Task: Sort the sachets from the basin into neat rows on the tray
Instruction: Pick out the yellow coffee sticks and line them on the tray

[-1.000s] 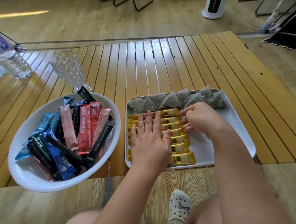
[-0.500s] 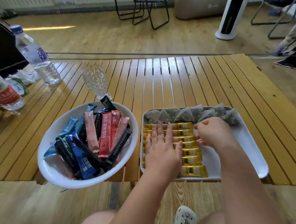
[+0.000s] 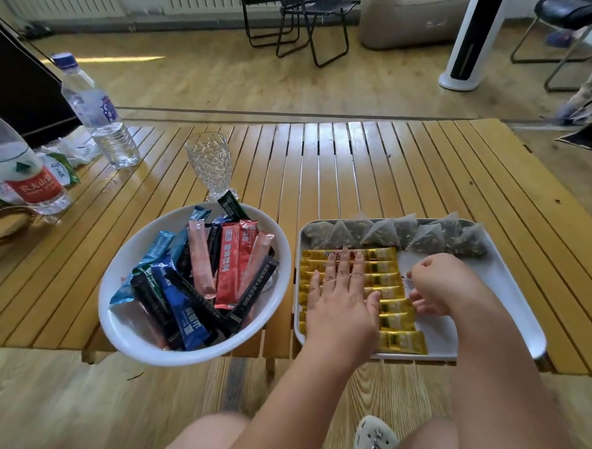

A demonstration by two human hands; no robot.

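A white basin (image 3: 129,339) at the table's front left holds several stick sachets (image 3: 201,280) in blue, black, red and pink. To its right lies a white tray (image 3: 508,302). Along the tray's far edge runs a row of clear pyramid tea bags (image 3: 405,234). Below them is a column of yellow sachets (image 3: 384,266). My left hand (image 3: 339,301) lies flat on the yellow column, fingers straight. My right hand (image 3: 435,284) sits at the column's right ends with its fingers curled against the sachet tips; whether it pinches one is hidden.
A patterned glass (image 3: 211,167) stands just behind the basin. Two water bottles (image 3: 96,111) (image 3: 14,167) and wrappers are at the far left. The slatted wooden table (image 3: 353,166) ends right below basin and tray. Chairs and a white fan tower (image 3: 473,33) stand on the floor beyond.
The camera has tilted up, showing more of the room and the bottles. My right hand has slid down the right ends of the yellow sachets. My left hand stays flat on them.
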